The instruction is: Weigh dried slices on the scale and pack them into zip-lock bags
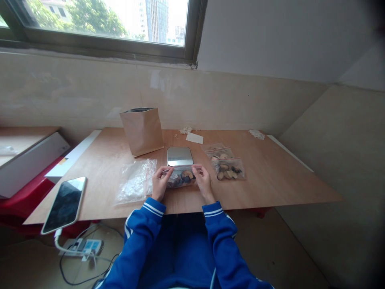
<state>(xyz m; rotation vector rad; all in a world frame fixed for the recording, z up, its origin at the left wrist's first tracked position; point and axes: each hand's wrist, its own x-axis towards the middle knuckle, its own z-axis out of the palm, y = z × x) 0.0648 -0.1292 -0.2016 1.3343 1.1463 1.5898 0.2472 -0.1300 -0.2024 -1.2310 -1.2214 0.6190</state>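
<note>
A clear zip bag (180, 179) with dark and tan dried slices in it lies at the table's near edge. My left hand (161, 180) pinches the left end of its top strip. At the right end of that strip, my right hand (203, 181) has its fingers closed on the bag too. Just beyond the bag is a small scale (180, 156) with a bare metal plate. Two filled zip bags sit to the right, the nearer bag (229, 169) holding pale and dark slices, the farther bag (219, 151) partly covered by it.
Left of my hands lies a pile of clear plastic bags (135, 181). A brown paper pouch (142, 131) stands open behind it. A charging phone (65, 204) overhangs the left table edge. A white card (194, 138) and crumpled tissue (257, 134) are near the wall.
</note>
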